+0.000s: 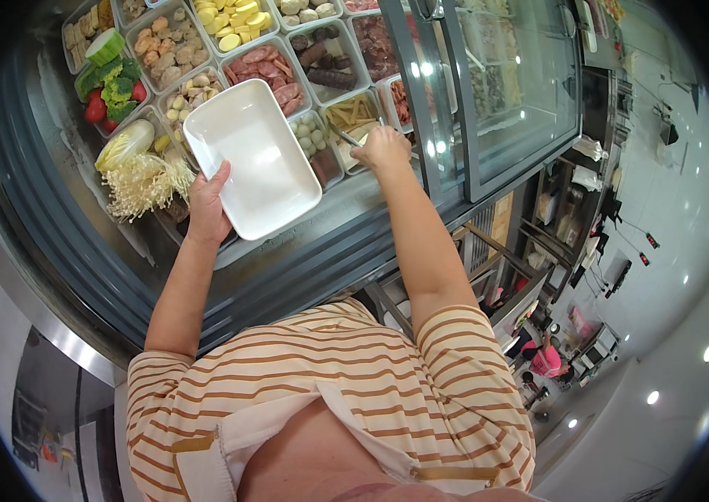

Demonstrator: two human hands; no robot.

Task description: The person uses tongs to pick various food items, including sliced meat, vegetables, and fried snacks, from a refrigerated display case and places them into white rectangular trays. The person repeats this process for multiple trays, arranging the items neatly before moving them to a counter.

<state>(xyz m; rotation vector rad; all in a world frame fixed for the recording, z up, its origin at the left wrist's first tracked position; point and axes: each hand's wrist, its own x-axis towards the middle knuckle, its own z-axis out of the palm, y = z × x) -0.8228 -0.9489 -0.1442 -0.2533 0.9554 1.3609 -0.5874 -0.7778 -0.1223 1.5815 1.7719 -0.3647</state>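
At the counter [346, 209], left fingers [222, 177] around one dish [255, 163], right fingers [363, 154] around one utensil [343, 135]

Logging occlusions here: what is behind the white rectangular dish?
Pink meat slices and small pale balls show past the edges of the dish, held in the left hand; whatever lies directly behind it is covered.

Pale ceiling [672, 217], small bright round lights [653, 397], dark-framed shelving [563, 209] to the right, grey-framed glass panel [530, 125]
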